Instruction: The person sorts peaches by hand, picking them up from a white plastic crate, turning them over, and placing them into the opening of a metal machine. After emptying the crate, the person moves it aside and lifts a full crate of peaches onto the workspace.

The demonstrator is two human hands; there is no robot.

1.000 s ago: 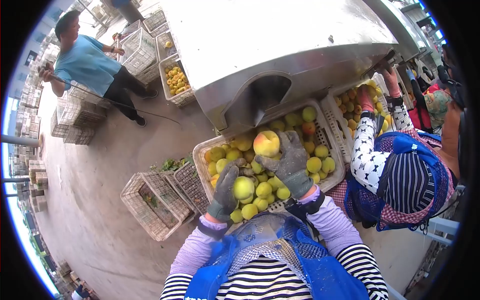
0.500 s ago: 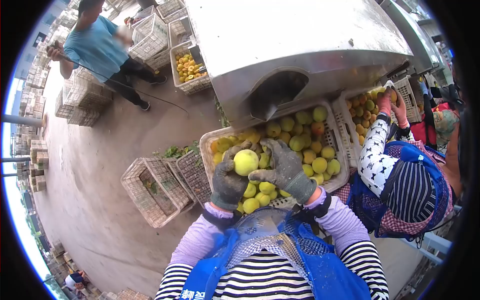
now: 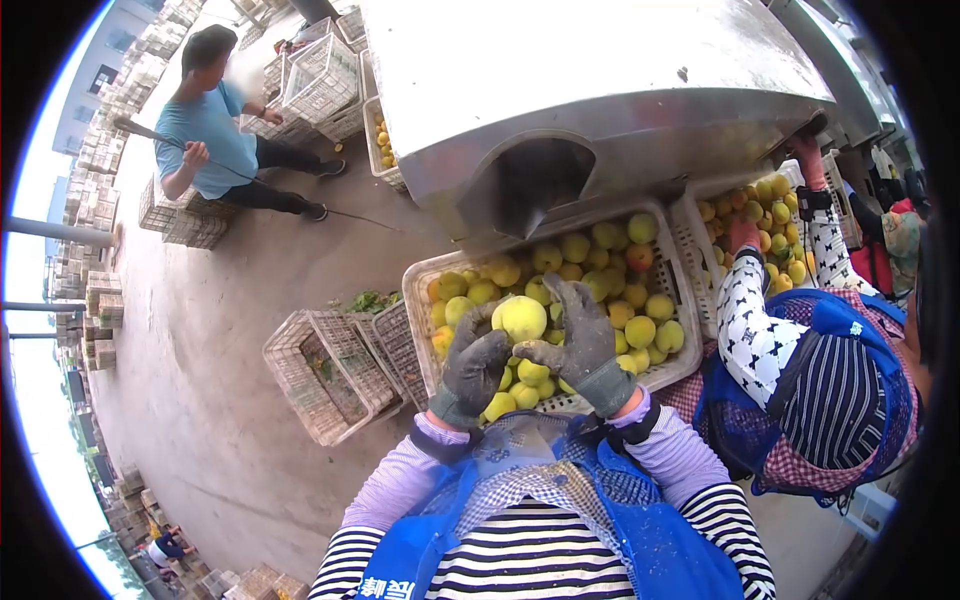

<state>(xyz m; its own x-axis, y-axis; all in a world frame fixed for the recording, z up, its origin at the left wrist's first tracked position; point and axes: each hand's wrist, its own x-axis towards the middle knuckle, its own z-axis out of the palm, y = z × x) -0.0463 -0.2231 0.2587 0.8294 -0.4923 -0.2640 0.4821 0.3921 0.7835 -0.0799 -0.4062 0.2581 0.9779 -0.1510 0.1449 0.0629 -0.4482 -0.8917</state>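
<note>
Both my hands wear dark, dirty gloves above a white crate [image 3: 675, 262] of yellow-green fruit. A large pale yellow peach [image 3: 522, 318] sits between them. My left hand [image 3: 474, 365] curls its fingers against the peach's left side. On the other side, my right hand [image 3: 583, 345] has its thumb at the peach's lower right edge and its fingers raised apart from the thumb. More peaches lie below and behind the hands, and one near the back right is reddish.
A metal machine [image 3: 620, 130] with a round opening overhangs the crate. At right a co-worker [image 3: 830, 390] reaches into another fruit crate [image 3: 700, 290]. Empty crates [image 3: 330, 375] stand at left. A person in blue [image 3: 215, 140] holds a thin rod.
The peach has moved right and slightly up, with my left hand following. My right hand's fingers have opened away from it. The co-worker's hands have separated, one down into the fruit.
</note>
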